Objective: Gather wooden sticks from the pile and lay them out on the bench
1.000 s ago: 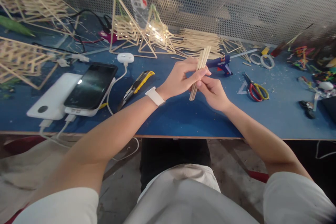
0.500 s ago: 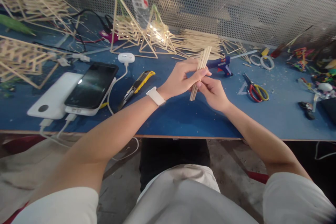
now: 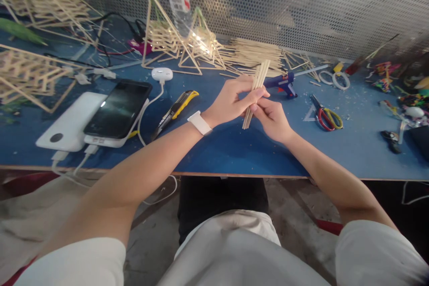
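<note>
Wooden sticks (image 3: pixel 263 70), left fingers (image 3: pixel 246 79) around them (thumb across), right fingers (image 3: pixel 270 105) pinching below.

1 perforated metal wall (image 3: pixel 301 13), 1 blue-topped table (image 3: pixel 228 156), grey floor (image 3: pixel 156 225) below

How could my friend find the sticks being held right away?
Find the blue table, then the left hand and right hand meeting above it. They hold a bundle of pale sticks. The loose pile behind lies on the table; only this bundle is held.

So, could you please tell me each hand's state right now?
Left hand: closed, holding a bundle of sticks.
Right hand: closed on the bundle, lower down.
</note>
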### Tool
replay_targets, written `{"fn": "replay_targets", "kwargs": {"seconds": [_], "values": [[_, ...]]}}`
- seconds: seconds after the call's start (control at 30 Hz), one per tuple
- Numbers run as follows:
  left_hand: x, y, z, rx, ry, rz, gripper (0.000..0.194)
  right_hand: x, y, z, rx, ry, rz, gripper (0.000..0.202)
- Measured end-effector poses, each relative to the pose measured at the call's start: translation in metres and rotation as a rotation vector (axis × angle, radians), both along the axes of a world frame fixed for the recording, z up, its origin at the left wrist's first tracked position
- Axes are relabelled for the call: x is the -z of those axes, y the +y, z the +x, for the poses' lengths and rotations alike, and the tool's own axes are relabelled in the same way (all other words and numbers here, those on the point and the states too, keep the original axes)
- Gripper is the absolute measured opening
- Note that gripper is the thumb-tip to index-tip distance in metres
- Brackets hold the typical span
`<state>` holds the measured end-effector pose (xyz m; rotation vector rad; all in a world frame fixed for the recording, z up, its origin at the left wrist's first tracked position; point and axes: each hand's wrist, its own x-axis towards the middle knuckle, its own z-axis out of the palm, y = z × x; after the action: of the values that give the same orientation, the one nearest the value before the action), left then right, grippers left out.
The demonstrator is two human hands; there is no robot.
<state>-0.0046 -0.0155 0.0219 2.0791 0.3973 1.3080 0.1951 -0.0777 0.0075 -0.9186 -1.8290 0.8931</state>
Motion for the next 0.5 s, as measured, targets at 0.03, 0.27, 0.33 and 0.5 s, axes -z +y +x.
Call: {"fn": "replay_targets", "kwargs": {"seconds": [0.03,0.27,0.33,0.5], "values": [[0.0002,0.0001,0.0001,-0.004,0.003,0.0,0.048,-0.0003,-0.0002,-0.0002,0.002,0.001,-0.004,0.046],[0.003,0.002,0.0001,-0.004,-0.001,0.026,0.047,-0.0047,-0.0011,-0.0011,0.025,-0.029,0.04,0.05],[0.0037,0.002,0.0002,-0.006,-0.002,0.031,0.046,-0.0042,-0.0006,-0.0007,0.034,-0.042,0.055,0.052],[0.0039,0.0007,0.0008,0.003,-0.006,0.026,0.047,-0.0031,-0.0007,0.0022,0.05,-0.069,0.054,0.049]]}}
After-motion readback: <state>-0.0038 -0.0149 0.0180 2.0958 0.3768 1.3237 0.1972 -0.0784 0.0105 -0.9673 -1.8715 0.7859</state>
